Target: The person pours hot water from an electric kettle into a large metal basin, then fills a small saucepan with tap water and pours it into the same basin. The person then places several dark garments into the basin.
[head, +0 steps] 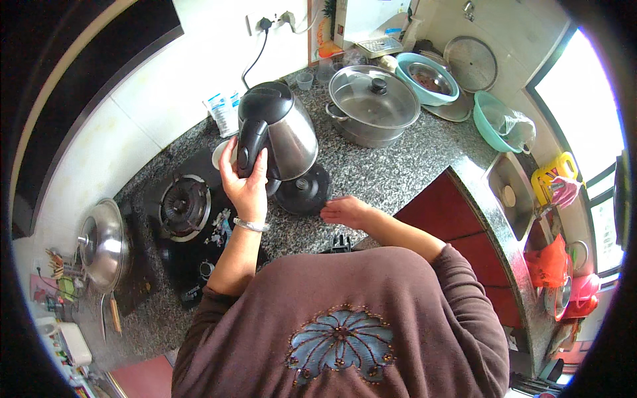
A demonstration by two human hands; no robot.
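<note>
My left hand (245,181) grips the black handle of a steel electric kettle (293,137) with a black lid. The kettle is off its round black power base (306,194), to the upper left of it and partly over it in view. At the base's right edge is my right hand (343,211), fingers together and pointing left; whether they touch the base I cannot tell. Behind the kettle handle a white bowl or cup (219,154) is partly hidden. A white and blue packet (223,114) stands by the wall.
Left lies a black gas hob (184,206) with a steel lidded wok (103,244). A steel pot with a glass lid (375,104), a light-blue basin (450,94) and a green basin (490,124) are at the back right. The sink (507,194) is right. A black plug (266,23) hangs its cord behind the kettle.
</note>
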